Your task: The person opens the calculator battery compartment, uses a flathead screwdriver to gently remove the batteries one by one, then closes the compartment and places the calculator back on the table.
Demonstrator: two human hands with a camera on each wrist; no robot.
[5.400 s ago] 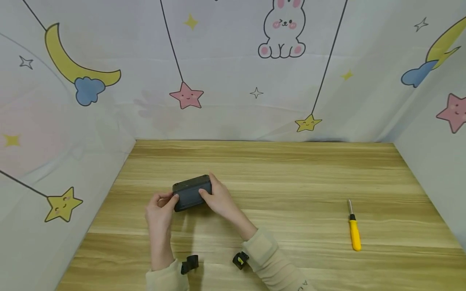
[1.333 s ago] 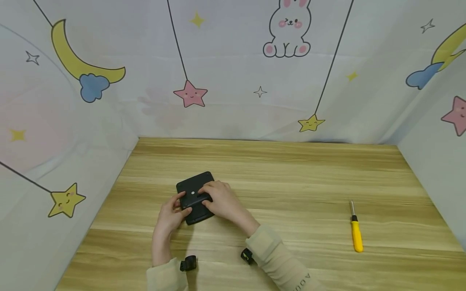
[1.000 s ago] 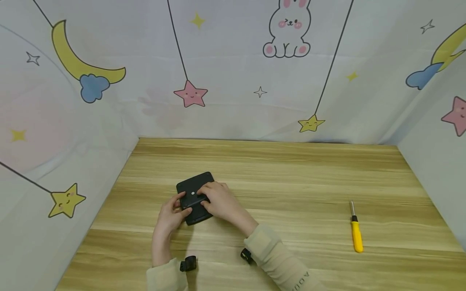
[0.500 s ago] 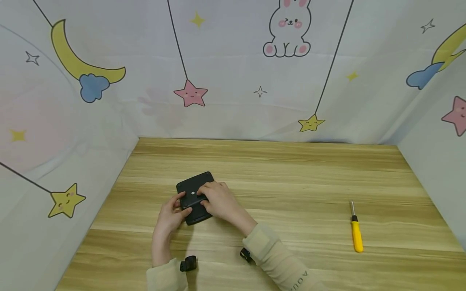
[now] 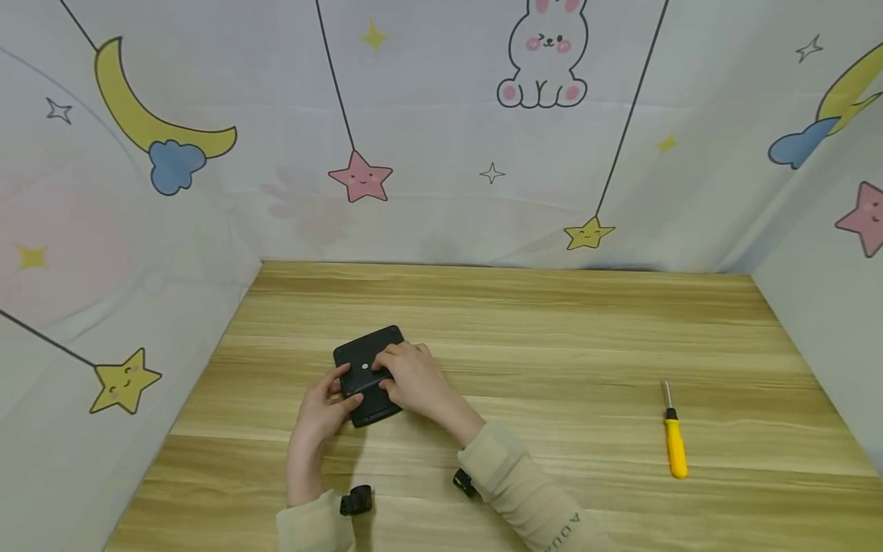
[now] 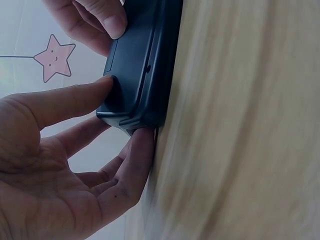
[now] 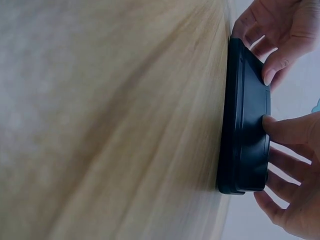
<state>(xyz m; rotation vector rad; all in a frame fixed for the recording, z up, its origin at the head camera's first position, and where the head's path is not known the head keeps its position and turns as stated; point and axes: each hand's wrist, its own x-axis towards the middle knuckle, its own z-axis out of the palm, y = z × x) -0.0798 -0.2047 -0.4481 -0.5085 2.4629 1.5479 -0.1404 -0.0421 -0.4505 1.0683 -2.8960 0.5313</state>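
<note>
Black case (image 5: 359,351) on the table (image 5: 524,330), nearer left edge than right; left hand (image 5: 321,408) and right hand (image 5: 415,381) both pinch it. Looks whole, no loose parts visible; probably early, most work left. Screwdriver (image 5: 676,448) toward right edge, unheld.

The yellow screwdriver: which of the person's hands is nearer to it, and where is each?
Right. The right hand is on the right part of the black device, left of the screwdriver; the left hand is farther away, at the device's left side.
</note>
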